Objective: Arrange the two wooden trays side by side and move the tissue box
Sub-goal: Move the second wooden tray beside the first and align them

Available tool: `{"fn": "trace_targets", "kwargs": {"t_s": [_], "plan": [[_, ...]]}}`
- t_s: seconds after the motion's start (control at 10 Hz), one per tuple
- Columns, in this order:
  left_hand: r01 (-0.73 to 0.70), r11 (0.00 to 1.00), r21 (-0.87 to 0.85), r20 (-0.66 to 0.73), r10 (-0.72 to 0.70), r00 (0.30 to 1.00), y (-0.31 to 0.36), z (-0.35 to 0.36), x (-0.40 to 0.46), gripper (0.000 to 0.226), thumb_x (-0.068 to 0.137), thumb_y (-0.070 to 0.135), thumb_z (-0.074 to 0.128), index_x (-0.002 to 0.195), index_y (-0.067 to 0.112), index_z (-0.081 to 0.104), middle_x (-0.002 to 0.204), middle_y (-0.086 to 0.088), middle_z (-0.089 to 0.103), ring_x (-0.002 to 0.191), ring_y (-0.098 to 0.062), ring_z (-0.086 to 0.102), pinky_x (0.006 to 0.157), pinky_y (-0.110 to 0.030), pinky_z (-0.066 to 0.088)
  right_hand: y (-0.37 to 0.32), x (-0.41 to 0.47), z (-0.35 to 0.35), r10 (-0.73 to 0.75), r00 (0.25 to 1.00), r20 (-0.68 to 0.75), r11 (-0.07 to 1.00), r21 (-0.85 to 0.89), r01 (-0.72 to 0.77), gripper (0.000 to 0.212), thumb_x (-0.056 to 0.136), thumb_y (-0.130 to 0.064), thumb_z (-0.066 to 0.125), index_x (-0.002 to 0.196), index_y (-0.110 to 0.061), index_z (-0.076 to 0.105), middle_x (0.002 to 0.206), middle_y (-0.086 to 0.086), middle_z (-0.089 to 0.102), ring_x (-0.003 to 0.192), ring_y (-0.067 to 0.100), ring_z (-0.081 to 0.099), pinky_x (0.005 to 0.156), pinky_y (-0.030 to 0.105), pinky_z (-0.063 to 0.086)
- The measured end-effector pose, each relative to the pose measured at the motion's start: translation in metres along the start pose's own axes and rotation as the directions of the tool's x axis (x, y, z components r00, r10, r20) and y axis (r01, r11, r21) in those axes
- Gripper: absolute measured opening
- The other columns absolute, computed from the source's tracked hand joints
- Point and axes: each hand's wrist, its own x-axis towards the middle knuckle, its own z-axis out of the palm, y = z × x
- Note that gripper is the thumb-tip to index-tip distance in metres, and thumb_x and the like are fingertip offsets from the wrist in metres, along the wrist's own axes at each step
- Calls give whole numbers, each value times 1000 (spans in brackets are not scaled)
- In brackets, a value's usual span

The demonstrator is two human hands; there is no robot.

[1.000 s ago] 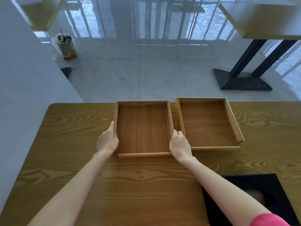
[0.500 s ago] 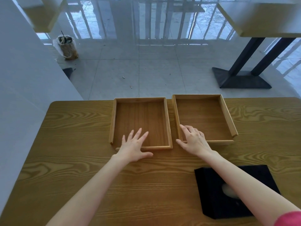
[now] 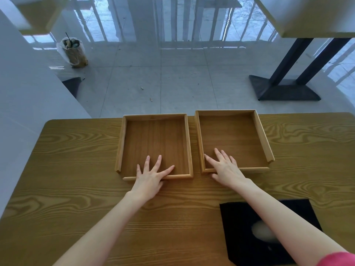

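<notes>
The left hand [image 3: 149, 176] is spread flat, fingers wide, lying over the near rim of the left tray [image 3: 155, 140]; it grips nothing. The right hand [image 3: 225, 169] is spread too, its fingers over the near rim of the right tray [image 3: 233, 135]; it holds nothing either. The two trays sit side by side at the far edge of the table [image 3: 76, 169], with a thin gap between them; the right one sits a bit farther back, so the near rims do not quite line up.

The trays look stiff, light and empty; I think they will slide easily on the smooth wood, so a flat push on a rim or a hold on both side walls should do.

The tissue box [image 3: 247, 231] is black and sits near the person, under the right arm; it looks light and a bit soft, so holding its two long sides seems best. The arm hides part of it; the pale blur on top may be tissue, but I cannot tell.
</notes>
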Motion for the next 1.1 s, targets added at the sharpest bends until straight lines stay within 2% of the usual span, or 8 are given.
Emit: {"fn": "trace_targets", "kwargs": {"t_s": [0.3, 0.7, 1.1], "plan": [[-16, 1000, 10, 16, 16, 1000, 11, -14, 12, 56, 98, 23, 33, 144, 44, 9, 159, -6, -10, 143, -39, -14, 114, -60, 4, 3, 3, 2, -49, 999, -22, 997, 59, 50, 67, 93, -14, 51, 147, -28, 13, 158, 15, 1, 146, 34, 1, 118, 44, 19], [-11, 1000, -15, 19, 11, 1000, 22, -17, 21, 54, 98, 23, 34, 144, 44, 13, 159, -6, -8, 143, -40, -13, 113, -62, 3, 5, 4, 6, -56, 997, -51, 995, 76, 60, 66, 94, -14, 49, 147, -29, 13, 159, 14, 0, 146, 34, -1, 117, 43, 19], [-33, 999, 7, 29, 33, 999, 22, -19, 24, 54, 98, 22, 34, 143, 44, 14, 159, -6, -8, 143, -40, -13, 113, -62, 4, 9, 2, 8, -103, 994, -26, 995, 8, 103, 62, 96, -18, 44, 147, -26, 10, 158, 17, -3, 145, 37, -3, 118, 44, 18]]}}
